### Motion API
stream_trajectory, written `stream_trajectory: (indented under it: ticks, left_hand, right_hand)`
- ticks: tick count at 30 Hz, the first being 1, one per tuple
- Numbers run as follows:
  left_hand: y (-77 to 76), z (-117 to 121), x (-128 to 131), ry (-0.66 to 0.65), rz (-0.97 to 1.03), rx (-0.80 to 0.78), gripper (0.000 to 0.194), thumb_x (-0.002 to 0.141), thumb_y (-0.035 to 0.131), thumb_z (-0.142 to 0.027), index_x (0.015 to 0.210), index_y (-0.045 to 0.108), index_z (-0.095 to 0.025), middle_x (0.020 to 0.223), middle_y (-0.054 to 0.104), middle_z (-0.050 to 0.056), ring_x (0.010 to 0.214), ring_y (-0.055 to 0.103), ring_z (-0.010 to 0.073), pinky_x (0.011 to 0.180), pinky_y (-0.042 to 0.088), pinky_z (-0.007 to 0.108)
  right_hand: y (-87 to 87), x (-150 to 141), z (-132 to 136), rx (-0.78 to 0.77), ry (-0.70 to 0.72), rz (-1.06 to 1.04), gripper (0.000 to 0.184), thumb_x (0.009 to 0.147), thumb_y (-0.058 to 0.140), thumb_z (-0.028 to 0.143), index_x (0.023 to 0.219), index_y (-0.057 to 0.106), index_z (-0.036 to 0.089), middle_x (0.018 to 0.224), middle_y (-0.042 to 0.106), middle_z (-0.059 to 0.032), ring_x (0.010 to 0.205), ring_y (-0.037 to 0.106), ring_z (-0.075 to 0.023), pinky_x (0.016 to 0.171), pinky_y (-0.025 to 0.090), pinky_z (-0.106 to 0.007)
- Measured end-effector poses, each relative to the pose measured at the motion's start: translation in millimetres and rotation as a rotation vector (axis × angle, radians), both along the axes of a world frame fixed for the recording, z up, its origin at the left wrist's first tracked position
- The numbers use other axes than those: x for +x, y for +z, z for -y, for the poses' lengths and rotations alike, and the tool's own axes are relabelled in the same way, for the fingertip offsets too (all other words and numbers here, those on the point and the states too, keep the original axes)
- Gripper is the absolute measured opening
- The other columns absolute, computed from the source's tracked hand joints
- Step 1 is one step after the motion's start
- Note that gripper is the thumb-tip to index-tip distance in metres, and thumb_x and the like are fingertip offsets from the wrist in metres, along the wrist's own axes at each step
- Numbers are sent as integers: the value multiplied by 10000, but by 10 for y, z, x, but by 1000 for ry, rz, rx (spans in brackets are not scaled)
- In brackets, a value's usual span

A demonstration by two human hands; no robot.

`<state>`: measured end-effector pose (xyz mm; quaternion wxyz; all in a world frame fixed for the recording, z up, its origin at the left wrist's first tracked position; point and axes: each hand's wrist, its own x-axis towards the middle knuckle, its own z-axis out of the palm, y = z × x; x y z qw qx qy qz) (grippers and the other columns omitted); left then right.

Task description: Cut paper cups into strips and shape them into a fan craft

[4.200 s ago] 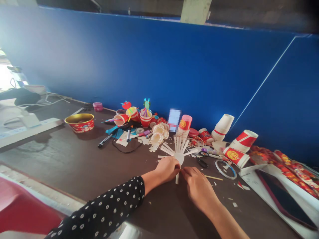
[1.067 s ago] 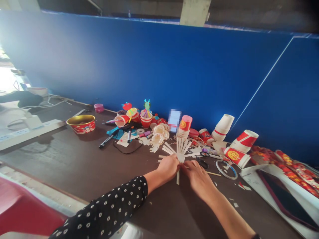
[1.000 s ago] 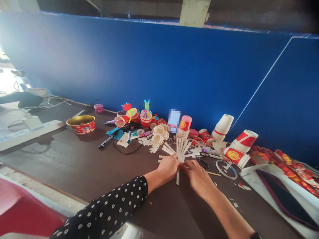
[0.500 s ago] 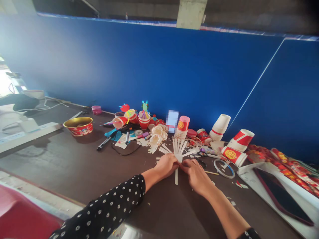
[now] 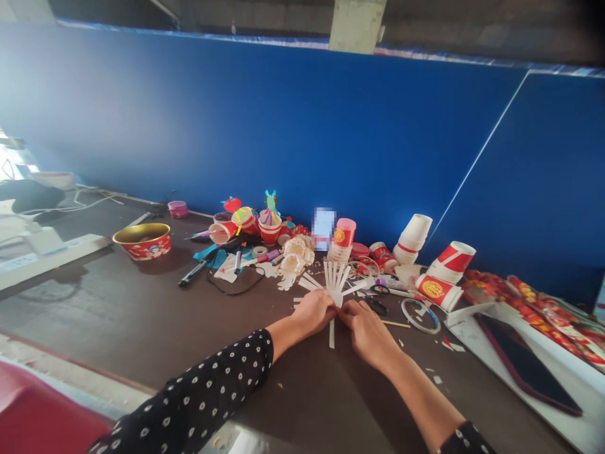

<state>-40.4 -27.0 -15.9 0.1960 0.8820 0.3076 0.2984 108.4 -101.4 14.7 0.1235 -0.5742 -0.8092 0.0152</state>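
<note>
A blue wall (image 5: 283, 126) rises behind a dark tabletop (image 5: 142, 302), with red-and-white paper cups (image 5: 439, 290) at right of the frame. At lower centre, a fan of white paper strips (image 5: 333, 284) lies on the tabletop. The left hand (image 5: 312, 313) and right hand (image 5: 366, 334) meet at its round hub, their fingers (image 5: 350, 309) closed on it from both sides. Scissors (image 5: 377, 306) lie just beyond the right hand.
</note>
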Motion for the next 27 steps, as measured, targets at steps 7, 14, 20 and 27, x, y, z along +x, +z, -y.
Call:
stream_trajectory:
  ticks: [7, 14, 20, 27]
  left_hand:
    - [-4, 2, -10, 10, 23, -5, 97, 717, 550, -151, 689, 642, -145, 785, 636, 41, 773, 572, 176, 745, 438, 264]
    - [17, 18, -14, 18, 29, -23, 89, 703, 568, -121, 674, 649, -142, 778, 640, 36, 770, 576, 161, 731, 428, 238]
    - [18, 19, -14, 41, 16, -23, 85, 713, 582, -162, 674, 654, -141, 747, 625, 34, 732, 560, 159, 700, 424, 241]
    - [-11, 5, -9, 43, 9, -24, 93, 718, 577, -167, 689, 663, -148, 764, 628, 28, 743, 560, 155, 708, 422, 236]
  right_hand:
    - [-90, 44, -38, 36, 19, -69, 441, 772, 407, 37, 1106, 623, 227, 925, 601, -70, 879, 537, -194, 795, 401, -271]
    - [-115, 102, -91, 49, -28, -190, 319, 794, 439, 100, 987, 671, 203, 919, 660, -54, 874, 604, -179, 779, 442, -262]
    - [-107, 88, -94, 43, -10, -202, 297, 782, 471, 105, 958, 691, 199, 912, 657, -60, 866, 609, -187, 777, 452, -274]
    - [-103, 78, -95, 48, 0, -209, 302, 801, 461, 122, 972, 693, 213, 906, 655, -64, 859, 607, -193, 773, 455, -291]
